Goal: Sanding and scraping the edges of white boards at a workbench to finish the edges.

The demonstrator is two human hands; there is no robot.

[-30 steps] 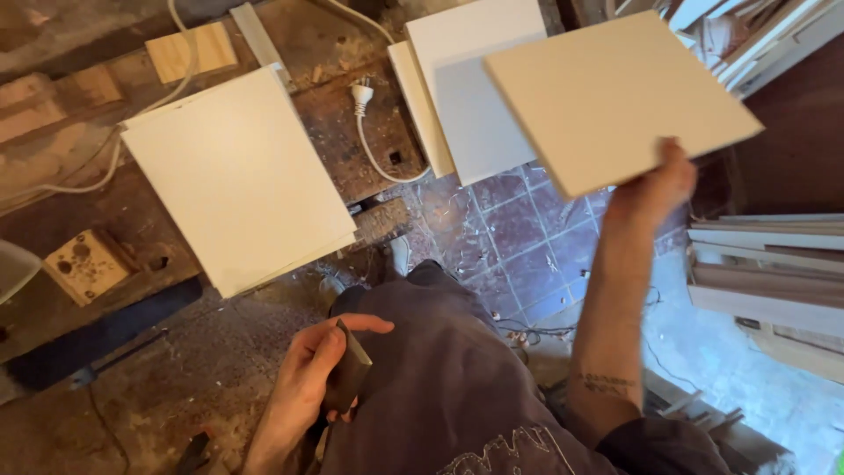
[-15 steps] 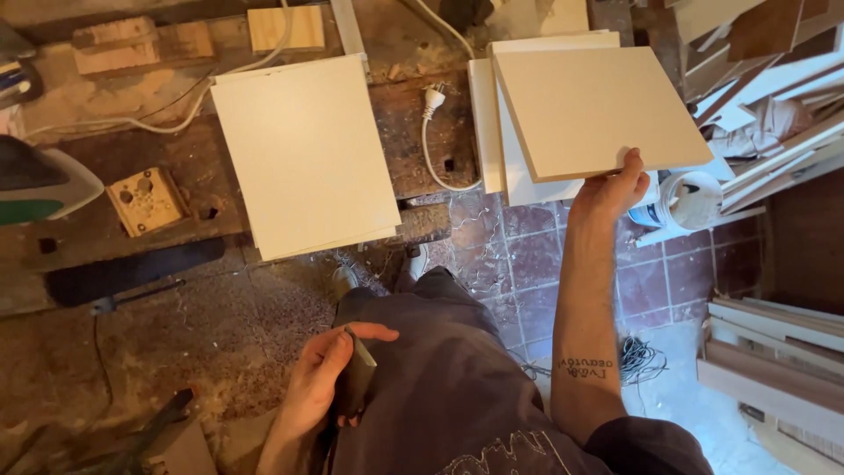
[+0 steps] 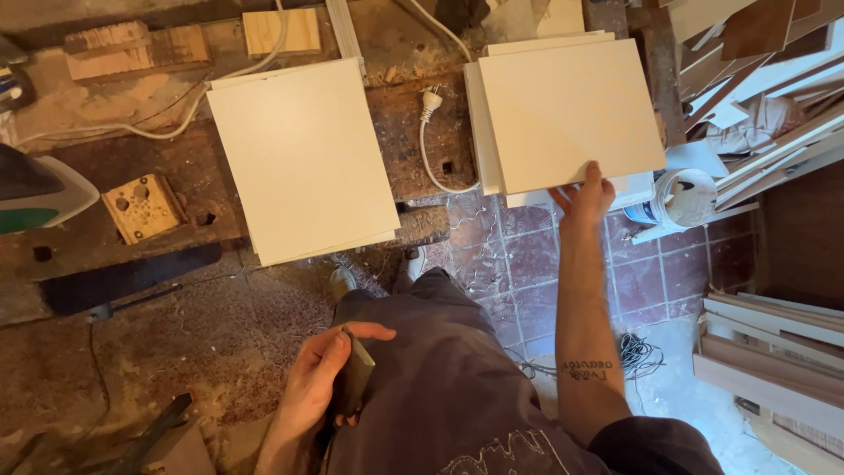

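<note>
Right hand: the right hand [image 3: 587, 195] reaches out to the near edge of the top board [image 3: 570, 114]. The fingers touch that edge. I cannot tell if the grip is closed on it or just resting there.
Top board: pale, flat and square. It lies on a stack of white boards [image 3: 489, 132] at the right end of the bench [image 3: 413, 132]. The boards below show only as thin edges, so how many there are is hard to tell.
Left hand: the left hand [image 3: 323, 380] is low, by the person's lap. Its grip is closed around a small dark block [image 3: 355, 383]. Fingers hide most of the block, so what it is stays unclear.
Big white panel: a big white panel [image 3: 303, 157] lies on the bench, well apart from the stack. Its near corner sticks out past the bench edge.
Between them: a white plug [image 3: 430, 103] and its cord lie between the panel and the stack.
Left side: a small wood block with holes [image 3: 142, 207] sits on the bench. A white and green thing [image 3: 40, 193] is cut off by the picture's edge.
Right side: a white bucket [image 3: 687, 199] is partly hidden under the stack.
</note>
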